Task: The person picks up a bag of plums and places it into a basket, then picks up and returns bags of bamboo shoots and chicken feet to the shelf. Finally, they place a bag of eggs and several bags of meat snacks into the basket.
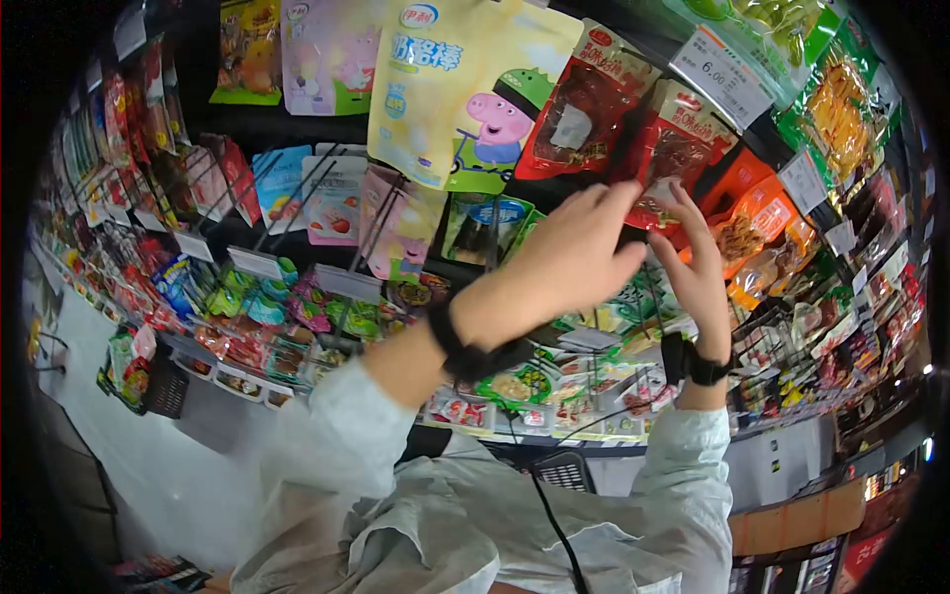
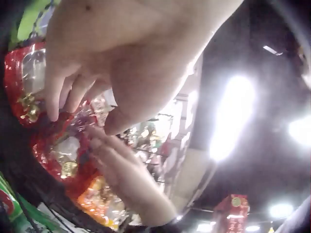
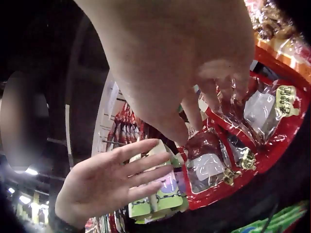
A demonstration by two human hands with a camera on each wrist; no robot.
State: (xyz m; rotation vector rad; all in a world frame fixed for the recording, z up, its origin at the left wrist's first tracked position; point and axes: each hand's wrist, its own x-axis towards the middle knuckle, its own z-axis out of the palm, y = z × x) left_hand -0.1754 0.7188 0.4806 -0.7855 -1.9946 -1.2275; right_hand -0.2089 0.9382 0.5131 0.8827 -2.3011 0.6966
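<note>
Two red-edged, clear-windowed packets of dark brown food hang side by side in the head view, a left packet and a right packet. My right hand is at the right packet's lower end, its fingers extended and fingertips over the film. In the right wrist view, my right hand partly hides the red packets. My left hand hovers just left of it with fingers straight and nothing in the palm, as the right wrist view shows of the left hand.
A large yellow pouch with a cartoon pig hangs to the left. Orange packets hang to the right, near a price tag. Metal hooks and lower shelves of small snack packs stretch below. A dark basket stands at lower left.
</note>
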